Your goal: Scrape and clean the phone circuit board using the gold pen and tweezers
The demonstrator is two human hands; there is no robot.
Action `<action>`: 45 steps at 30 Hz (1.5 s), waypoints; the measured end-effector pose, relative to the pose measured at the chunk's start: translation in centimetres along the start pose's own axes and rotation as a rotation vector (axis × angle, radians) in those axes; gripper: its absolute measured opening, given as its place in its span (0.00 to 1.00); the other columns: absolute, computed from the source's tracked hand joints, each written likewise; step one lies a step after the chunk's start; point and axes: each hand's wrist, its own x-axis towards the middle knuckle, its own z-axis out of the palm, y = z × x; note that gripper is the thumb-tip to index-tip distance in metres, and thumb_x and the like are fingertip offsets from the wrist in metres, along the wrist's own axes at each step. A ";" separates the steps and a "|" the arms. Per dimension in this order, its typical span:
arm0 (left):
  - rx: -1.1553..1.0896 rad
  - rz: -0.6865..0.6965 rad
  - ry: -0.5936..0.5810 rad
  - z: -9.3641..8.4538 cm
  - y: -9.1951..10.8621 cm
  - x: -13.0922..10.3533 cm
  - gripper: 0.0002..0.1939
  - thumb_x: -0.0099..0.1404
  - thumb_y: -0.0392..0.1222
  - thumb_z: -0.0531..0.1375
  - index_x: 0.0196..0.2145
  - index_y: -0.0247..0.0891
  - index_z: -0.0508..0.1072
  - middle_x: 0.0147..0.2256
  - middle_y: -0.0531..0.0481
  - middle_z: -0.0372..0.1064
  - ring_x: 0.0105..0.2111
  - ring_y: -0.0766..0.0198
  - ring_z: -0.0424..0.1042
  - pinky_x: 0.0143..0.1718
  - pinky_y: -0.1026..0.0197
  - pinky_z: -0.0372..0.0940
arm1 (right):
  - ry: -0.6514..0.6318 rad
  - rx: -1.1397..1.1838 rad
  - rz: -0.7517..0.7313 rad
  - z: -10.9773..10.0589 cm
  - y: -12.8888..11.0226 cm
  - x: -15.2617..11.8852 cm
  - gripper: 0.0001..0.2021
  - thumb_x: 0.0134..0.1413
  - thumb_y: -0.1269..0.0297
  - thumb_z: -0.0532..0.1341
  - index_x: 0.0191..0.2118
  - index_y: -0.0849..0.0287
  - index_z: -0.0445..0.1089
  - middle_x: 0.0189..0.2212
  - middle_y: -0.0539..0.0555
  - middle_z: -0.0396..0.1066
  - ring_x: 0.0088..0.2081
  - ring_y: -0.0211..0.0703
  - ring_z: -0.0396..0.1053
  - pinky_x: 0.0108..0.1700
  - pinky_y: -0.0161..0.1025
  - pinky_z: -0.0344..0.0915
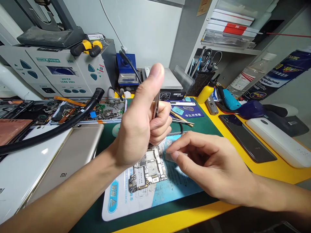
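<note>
My left hand (pixel 138 119) is raised above the mat with its thumb up. Its fingers are curled round a pair of metal tweezers (pixel 156 105); most of the tool is hidden in the fist. Below that hand, a phone logic board (pixel 152 168) lies on a blue and white printed mat (pixel 179 186), its upper end covered by the hand. Just right of the board, my right hand (pixel 211 165) pinches a small, thin greyish piece (pixel 170 157) between thumb and forefinger. What exactly the piece is, I cannot make out.
At the left stand a hot air station (pixel 80 77), a black hose (pixel 82 116), phone backs (pixel 68 161) and a tray of boards (pixel 109 108). Rightward are a yellow bottle (pixel 204 94), a black phone (pixel 247 137), a white device (pixel 279 140) and a spray can (pixel 279 74).
</note>
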 end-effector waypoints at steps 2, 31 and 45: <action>0.006 0.005 0.005 -0.1 -0.1 -0.1 0.37 0.75 0.68 0.40 0.15 0.42 0.47 0.14 0.56 0.36 0.14 0.72 0.41 0.18 0.61 0.41 | -0.003 0.007 -0.010 0.2 0.1 -0.1 0.06 0.65 0.74 0.63 0.36 0.63 0.77 0.23 0.45 0.65 0.22 0.28 0.55 0.22 0.28 0.54; 0.043 0.023 0.032 0.0 0.0 0.2 0.36 0.74 0.67 0.42 0.15 0.42 0.45 0.14 0.55 0.35 0.13 0.72 0.42 0.17 0.61 0.41 | -0.020 -0.138 0.002 -0.2 -0.5 -0.1 0.07 0.64 0.71 0.64 0.36 0.62 0.80 0.24 0.49 0.75 0.21 0.30 0.61 0.22 0.28 0.57; 0.039 0.047 0.017 -0.1 -0.1 0.1 0.36 0.74 0.68 0.43 0.15 0.43 0.46 0.14 0.56 0.36 0.13 0.74 0.43 0.16 0.62 0.42 | -0.014 -0.140 0.007 -0.3 -0.5 0.0 0.07 0.64 0.70 0.65 0.36 0.61 0.81 0.24 0.49 0.76 0.21 0.31 0.63 0.22 0.28 0.58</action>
